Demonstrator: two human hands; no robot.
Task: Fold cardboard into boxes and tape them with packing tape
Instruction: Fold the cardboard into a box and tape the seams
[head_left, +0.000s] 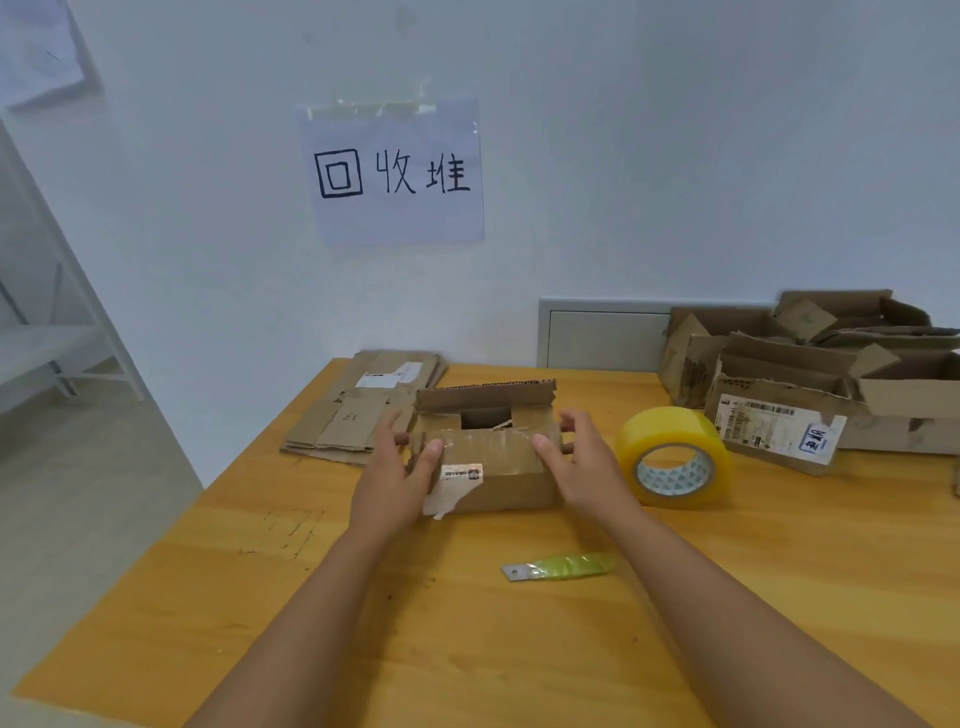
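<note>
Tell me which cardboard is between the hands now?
The small box at the table's middle, with both hands on its ends. The flat stack lies behind-left; the opened boxes sit far right.

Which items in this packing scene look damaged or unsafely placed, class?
The box held between the left hand and right hand has torn flap edges and a peeling label. A bare blade lies loose on the table near the forearms. The boxes at right look ragged too.
</note>
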